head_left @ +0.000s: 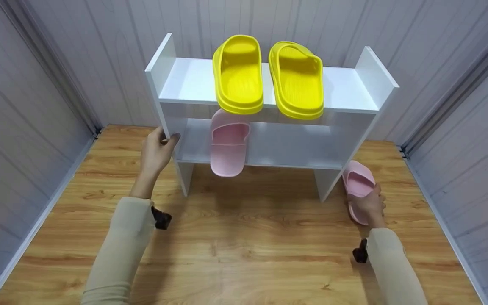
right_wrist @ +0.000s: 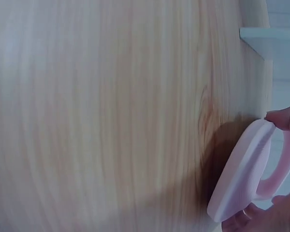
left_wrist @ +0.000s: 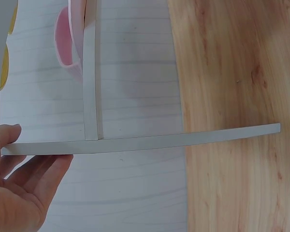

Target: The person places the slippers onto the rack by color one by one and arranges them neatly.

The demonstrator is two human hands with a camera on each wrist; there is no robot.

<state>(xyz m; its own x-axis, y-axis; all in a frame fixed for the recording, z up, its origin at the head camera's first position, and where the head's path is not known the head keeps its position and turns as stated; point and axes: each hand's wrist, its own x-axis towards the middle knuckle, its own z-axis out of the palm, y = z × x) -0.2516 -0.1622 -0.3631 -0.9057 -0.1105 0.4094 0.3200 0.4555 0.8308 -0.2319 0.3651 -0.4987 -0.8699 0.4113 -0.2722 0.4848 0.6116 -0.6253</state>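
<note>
A white two-tier shoe rack (head_left: 295,146) stands against the back wall. My left hand (head_left: 155,150) grips its left side panel (left_wrist: 135,144) at lower-shelf height, thumb on the inner face and fingers on the outer. On the lower shelf sits one pink slipper (head_left: 228,154), left of the middle, its heel end jutting past the front edge. To the right of the rack, my right hand (head_left: 370,203) holds the other pink slipper (head_left: 359,178) by its sides, tilted close over the floor in the right wrist view. A yellow slipper pair (head_left: 239,80) rests on the top shelf, heels overhanging the front.
Wood-look floor (head_left: 244,250) spreads in front of the rack. Pale panelled walls close in at the left (head_left: 23,127), the back and the right (head_left: 472,169). The rack's right side panel (head_left: 345,140) stands just left of the held slipper.
</note>
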